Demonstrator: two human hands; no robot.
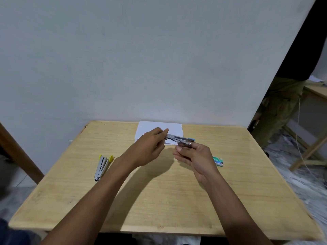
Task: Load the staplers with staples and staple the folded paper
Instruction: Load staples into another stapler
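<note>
A small metal stapler with blue ends [180, 139] is held in the air above the table's middle. My left hand [150, 147] pinches its left end between thumb and fingers. My right hand [192, 156] grips its right part from below, fingers around the body. A second metal stapler with yellow ends [102, 167] lies on the table at the left, apart from both hands. White folded paper [159, 129] lies at the table's far edge, partly hidden by my hands. A green staple box [218, 160] rests just right of my right hand.
The wooden table [159, 200] stands against a pale wall. A person in dark top and khaki trousers [283, 103] stands at the right beside another wooden table [315, 92]. A brown wooden post [19, 152] leans at the left.
</note>
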